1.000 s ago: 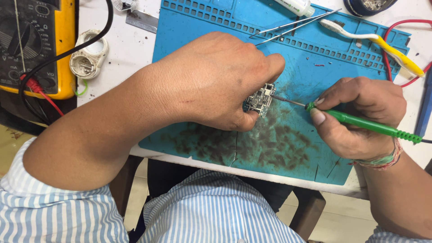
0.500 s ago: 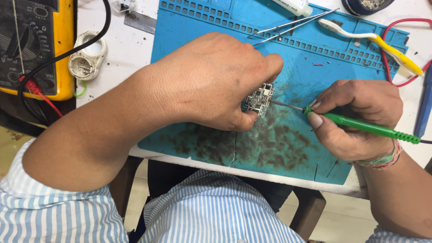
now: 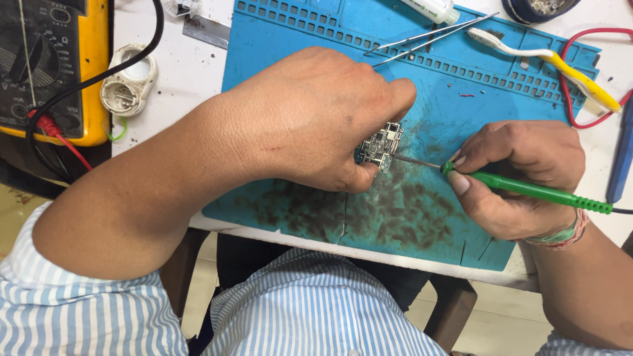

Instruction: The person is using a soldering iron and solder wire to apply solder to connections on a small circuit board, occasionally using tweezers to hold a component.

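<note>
Left hand clamped over a small circuit board, pinning it to the blue mat; only the board's right edge visible past the knuckles, the rest hidden under the fingers. Right hand closed around a green-handled iron, thin metal tip laid against the board's right edge; exact contact spot too small to make out. Handle's cord end cut short by the wrist and frame edge. Mat smeared with dark residue near the board. Above, well apart: tweezers and a yellow-and-white toothbrush. At left, a yellow multimeter, cropped by the frame, with black and red leads.
</note>
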